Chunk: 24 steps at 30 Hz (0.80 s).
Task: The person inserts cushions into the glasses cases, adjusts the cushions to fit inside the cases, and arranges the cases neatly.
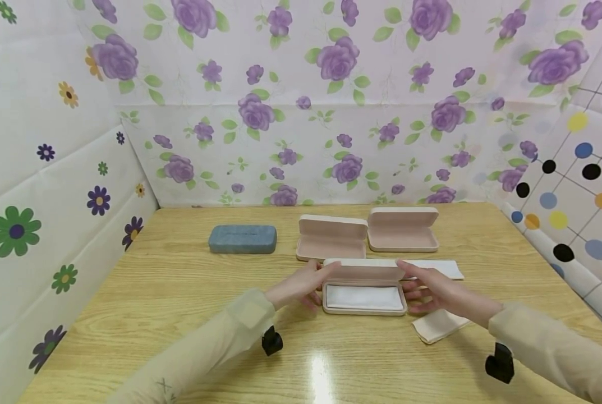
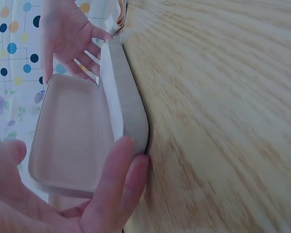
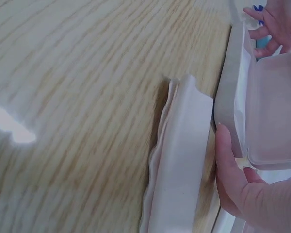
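Note:
A pale pink glasses case (image 1: 326, 307) lies with its lid (image 1: 364, 272) raised on the table, a folded white cloth (image 1: 364, 297) inside its base. My left hand (image 1: 298, 285) is at the left end, thumb by the lid's corner and fingers along the side. In the left wrist view, fingertips touch the end of the case (image 2: 132, 97). At the other end is my right hand (image 1: 434, 289), thumb at the lid's right corner, fingers spread beside the base. The right wrist view has a finger against the case end (image 3: 228, 114).
Two more pink cases, one at centre back (image 1: 331, 247) and one to its right (image 1: 403, 238), stand with lids up. A blue case (image 1: 242, 239) sits back left, lid down. Folded cloths lie partly under my right hand (image 1: 438, 326) and behind it, a white cloth (image 1: 439, 268).

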Each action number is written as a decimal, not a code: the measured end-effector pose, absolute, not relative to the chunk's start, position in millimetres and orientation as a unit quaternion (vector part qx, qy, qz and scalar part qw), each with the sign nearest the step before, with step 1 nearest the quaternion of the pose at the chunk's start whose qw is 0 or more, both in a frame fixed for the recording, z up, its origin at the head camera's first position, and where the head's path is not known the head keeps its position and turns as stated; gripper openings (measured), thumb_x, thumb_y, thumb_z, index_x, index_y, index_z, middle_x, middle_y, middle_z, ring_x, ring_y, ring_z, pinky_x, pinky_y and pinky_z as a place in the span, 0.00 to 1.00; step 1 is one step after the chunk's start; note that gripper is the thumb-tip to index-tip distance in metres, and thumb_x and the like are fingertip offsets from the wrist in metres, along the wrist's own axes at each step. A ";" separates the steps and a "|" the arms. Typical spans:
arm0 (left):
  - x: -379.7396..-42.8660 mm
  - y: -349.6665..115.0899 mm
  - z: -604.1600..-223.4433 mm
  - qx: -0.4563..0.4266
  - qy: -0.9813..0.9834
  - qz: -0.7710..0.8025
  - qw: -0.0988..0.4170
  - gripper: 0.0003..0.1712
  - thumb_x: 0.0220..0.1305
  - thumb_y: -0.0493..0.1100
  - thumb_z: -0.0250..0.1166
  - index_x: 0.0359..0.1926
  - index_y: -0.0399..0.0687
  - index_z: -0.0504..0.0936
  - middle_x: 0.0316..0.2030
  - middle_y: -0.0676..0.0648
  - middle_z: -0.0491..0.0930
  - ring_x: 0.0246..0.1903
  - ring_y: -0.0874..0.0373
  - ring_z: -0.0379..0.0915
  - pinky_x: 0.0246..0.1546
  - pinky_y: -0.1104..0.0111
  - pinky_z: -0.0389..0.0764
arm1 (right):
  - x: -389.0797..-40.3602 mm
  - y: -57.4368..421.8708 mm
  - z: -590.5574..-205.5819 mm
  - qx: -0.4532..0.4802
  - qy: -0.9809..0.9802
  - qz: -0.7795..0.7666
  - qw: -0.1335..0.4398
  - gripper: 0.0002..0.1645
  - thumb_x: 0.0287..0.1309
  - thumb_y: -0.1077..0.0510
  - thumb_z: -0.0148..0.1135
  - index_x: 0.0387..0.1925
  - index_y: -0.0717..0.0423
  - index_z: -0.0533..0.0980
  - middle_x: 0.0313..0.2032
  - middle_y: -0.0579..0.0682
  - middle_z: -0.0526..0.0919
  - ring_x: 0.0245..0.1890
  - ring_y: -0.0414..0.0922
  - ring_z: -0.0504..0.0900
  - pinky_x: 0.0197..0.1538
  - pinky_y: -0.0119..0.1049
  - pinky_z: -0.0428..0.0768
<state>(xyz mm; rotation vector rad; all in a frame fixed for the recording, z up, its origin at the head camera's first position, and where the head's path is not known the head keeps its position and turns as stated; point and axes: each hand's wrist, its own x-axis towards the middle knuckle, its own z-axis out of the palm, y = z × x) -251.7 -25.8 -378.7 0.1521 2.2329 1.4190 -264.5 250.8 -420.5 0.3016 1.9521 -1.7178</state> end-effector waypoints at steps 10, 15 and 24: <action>-255.9 -17.4 -381.7 0.039 0.858 0.467 0.212 0.46 0.28 0.71 0.42 0.45 0.44 0.51 0.30 0.45 0.62 0.15 0.46 0.65 0.08 0.61 0.65 | -252.9 241.1 -403.3 0.100 0.720 -0.635 0.263 0.40 0.34 0.39 0.46 0.42 0.65 0.50 0.38 0.61 0.58 0.34 0.51 0.64 0.28 0.44 0.65; -256.0 -15.7 -381.4 0.027 0.858 0.468 0.211 0.48 0.27 0.72 0.42 0.47 0.44 0.49 0.31 0.44 0.61 0.16 0.46 0.65 0.09 0.61 0.65 | -257.9 245.0 -408.2 0.104 0.711 -0.642 0.266 0.40 0.34 0.39 0.47 0.42 0.63 0.51 0.38 0.61 0.57 0.34 0.52 0.64 0.28 0.44 0.65; -257.5 -17.0 -383.2 0.023 0.829 0.507 0.237 0.43 0.31 0.69 0.43 0.44 0.43 0.50 0.33 0.40 0.59 0.15 0.45 0.65 0.11 0.60 0.66 | -261.1 246.1 -410.4 0.116 0.700 -0.646 0.281 0.42 0.31 0.37 0.47 0.42 0.63 0.50 0.39 0.62 0.55 0.34 0.53 0.63 0.28 0.45 0.65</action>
